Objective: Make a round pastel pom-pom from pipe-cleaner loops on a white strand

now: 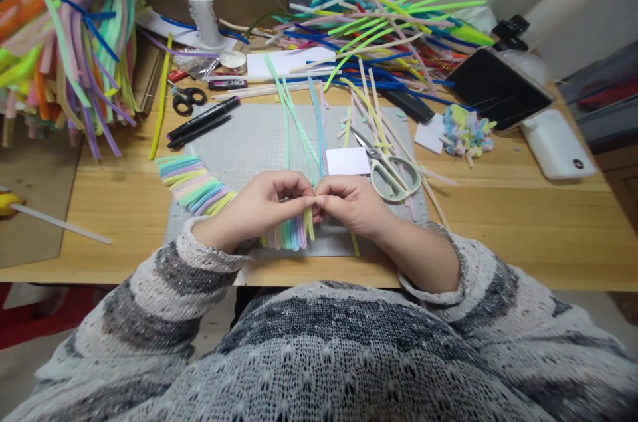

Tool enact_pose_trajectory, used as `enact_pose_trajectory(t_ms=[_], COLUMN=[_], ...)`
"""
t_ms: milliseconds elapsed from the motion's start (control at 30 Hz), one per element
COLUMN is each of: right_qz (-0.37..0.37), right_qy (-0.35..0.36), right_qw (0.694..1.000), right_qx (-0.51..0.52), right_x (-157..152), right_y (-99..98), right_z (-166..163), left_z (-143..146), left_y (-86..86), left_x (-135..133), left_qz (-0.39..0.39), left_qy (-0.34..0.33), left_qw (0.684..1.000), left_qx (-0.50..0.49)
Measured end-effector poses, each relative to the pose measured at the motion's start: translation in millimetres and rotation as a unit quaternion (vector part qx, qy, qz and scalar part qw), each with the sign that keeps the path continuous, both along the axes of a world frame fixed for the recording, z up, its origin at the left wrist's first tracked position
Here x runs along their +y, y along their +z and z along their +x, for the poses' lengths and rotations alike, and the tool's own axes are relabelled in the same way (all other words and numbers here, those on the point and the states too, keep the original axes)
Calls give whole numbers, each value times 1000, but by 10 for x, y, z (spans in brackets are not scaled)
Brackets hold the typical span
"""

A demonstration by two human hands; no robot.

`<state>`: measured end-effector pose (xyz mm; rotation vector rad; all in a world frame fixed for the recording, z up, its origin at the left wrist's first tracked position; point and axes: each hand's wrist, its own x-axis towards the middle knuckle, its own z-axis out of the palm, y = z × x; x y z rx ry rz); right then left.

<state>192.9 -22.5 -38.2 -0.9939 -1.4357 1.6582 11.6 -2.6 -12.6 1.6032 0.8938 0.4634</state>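
My left hand [266, 206] and my right hand [349, 204] meet at the near edge of a grey cutting mat [249, 143], fingers curled and pinched together. Both grip a row of short pastel pipe-cleaner pieces [292, 232] that hangs below the fingertips, in yellow, green, blue and pink. A fan of similar short pastel pieces [192, 184] lies on the mat left of my left hand. Long green and blue pipe cleaners [299, 123] run up the mat from my hands.
Pale green scissors [391, 169] and a white card [347, 161] lie right of my hands. Black markers [202, 119], small black scissors [188, 100] and a white spool [204, 13] sit at back left. Piles of pipe cleaners [379, 23] fill the back; a tablet [498, 86] stands at right.
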Motion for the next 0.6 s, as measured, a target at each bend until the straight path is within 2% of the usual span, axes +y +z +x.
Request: enact_pose_trajectory(t_ms=[100, 167, 233, 300, 400, 600], right_qz=[52, 90, 81, 40, 8, 1], right_qy=[-21, -50, -80, -106, -143, -202], right_qw=[997, 993, 993, 993, 988, 974], right_qx=[-44, -52, -21, 22, 63, 99], right_x=[32, 56, 79, 101, 130, 178], right_y=[50, 95, 135, 168, 209, 246], right_z=[29, 71, 126, 183, 255, 344], left_z=[-39, -113, -224, -358, -574, -964], left_y=[51, 101, 151, 188, 221, 289], left_x=[22, 43, 62, 74, 80, 67], left_qz=[22, 76, 138, 168, 172, 118], left_qy=[-24, -29, -28, -47, -54, -6], left_qw=[999, 994, 976, 950, 924, 924], left_qx=[29, 79, 166, 258, 336, 363])
